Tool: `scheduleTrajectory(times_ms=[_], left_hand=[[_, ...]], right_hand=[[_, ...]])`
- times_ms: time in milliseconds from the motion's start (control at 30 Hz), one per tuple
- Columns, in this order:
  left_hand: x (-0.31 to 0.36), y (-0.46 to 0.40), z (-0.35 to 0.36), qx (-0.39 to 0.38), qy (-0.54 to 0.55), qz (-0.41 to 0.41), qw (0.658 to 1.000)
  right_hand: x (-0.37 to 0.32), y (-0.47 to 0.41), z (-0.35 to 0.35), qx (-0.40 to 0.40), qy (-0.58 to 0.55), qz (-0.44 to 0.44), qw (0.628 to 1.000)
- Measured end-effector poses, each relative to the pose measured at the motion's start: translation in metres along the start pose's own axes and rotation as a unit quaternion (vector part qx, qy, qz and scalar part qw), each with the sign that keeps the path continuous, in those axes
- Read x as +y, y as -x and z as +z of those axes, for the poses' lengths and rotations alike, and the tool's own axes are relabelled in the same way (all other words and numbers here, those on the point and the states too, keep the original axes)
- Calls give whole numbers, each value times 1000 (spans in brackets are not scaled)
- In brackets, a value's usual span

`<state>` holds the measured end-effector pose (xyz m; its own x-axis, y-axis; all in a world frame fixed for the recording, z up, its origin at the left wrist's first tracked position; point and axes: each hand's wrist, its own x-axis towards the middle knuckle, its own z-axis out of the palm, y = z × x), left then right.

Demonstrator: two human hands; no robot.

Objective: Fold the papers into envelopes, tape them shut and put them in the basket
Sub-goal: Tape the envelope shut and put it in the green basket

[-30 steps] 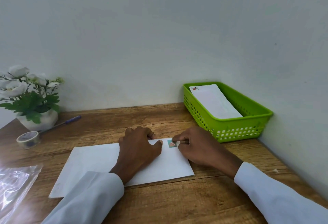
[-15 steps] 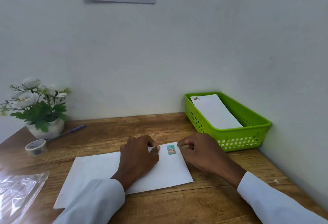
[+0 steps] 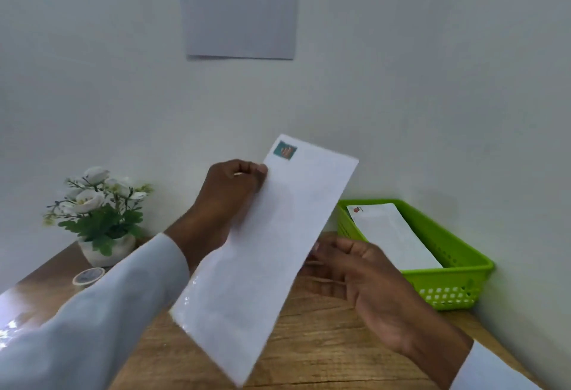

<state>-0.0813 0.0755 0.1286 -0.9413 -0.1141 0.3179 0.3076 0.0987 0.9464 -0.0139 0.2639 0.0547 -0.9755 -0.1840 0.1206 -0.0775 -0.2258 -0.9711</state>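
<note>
A white paper envelope (image 3: 272, 253) with a small teal sticker (image 3: 285, 150) at its top corner is lifted off the wooden table (image 3: 321, 346) and tilted upright. My left hand (image 3: 228, 195) pinches its upper left edge. My right hand (image 3: 364, 281) holds its right edge with curled fingers, partly hidden behind the paper. The green plastic basket (image 3: 457, 278) stands at the right against the wall, with one white envelope (image 3: 392, 235) lying inside it.
A roll of tape (image 3: 88, 277) lies at the left beside a white pot of artificial flowers (image 3: 99, 213). A shiny plastic bag (image 3: 9, 324) sits at the far left edge. A grey sheet (image 3: 241, 6) hangs on the wall. Walls close the back and right.
The envelope lay flat on the table under both hands; now both hands have lifted it into the air and turned it upright. The camera has tilted upward.
</note>
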Motion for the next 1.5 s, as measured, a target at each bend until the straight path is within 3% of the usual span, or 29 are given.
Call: scheduleTrajectory(times_ms=[133,367,533,800,1000,1167,1300,1500], left_hand=[[40,-11,32,-5,118,4,993],[70,-52,101,19,207,-34,978],[53,-72,149,11,205,-66,976],[-7,-85,174,-8,212,-119,970],[-42,-103,182,9,83,-71,994],[-78,-99,190,-26,-79,-50,995],[-92,-90,196,-58,-234,-4,970],[-90,-86,207,-94,-415,80,902]], right_hand=[[-41,0,-4,35,-19,-109,993],[-103,-9,-48,174,90,-255,947],[-112,-32,-86,218,149,-266,927],[-79,-85,-160,351,227,-157,894],[-66,-109,-172,413,418,-144,796],[-50,-107,-179,368,601,-48,708],[-40,-101,-183,329,669,-8,667],[-34,-100,-184,288,751,42,593]])
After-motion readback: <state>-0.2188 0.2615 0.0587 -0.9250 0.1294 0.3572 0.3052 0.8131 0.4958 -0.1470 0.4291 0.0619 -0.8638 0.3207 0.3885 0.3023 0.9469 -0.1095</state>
